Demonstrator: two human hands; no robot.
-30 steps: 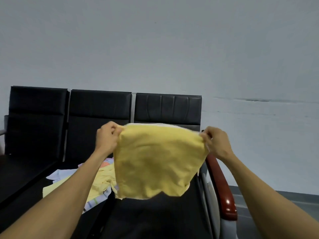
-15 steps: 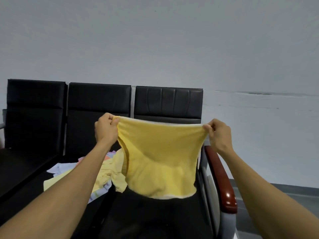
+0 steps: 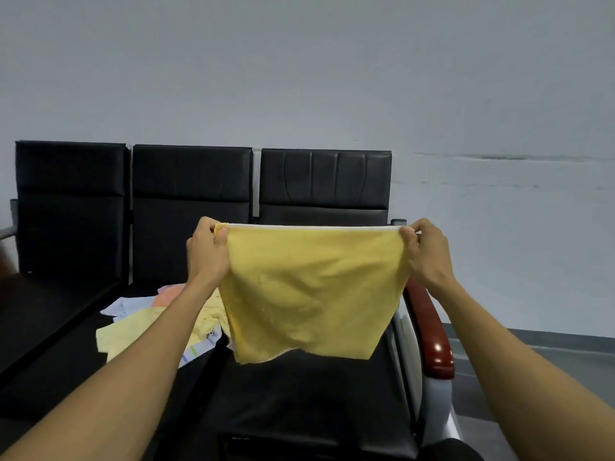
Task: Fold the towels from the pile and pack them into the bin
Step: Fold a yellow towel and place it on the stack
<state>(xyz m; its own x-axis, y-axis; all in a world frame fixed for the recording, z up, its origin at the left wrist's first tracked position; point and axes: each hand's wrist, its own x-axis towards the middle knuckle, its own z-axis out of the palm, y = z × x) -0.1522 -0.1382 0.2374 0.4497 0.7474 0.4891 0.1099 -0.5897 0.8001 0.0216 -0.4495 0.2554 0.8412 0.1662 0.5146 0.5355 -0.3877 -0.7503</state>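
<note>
You hold the yellow towel [image 3: 311, 291] stretched in the air over the right seat, your left hand [image 3: 207, 252] pinching its top corner at 9 o'clock, your right hand [image 3: 427, 252] pinching the 3 o'clock corner. The towel pile [image 3: 149, 322] lies at 8 o'clock on the black bench [image 3: 319, 400], before a plain grey wall [image 3: 299, 71]. A red armrest [image 3: 429, 331] sits at 4 o'clock.
</note>
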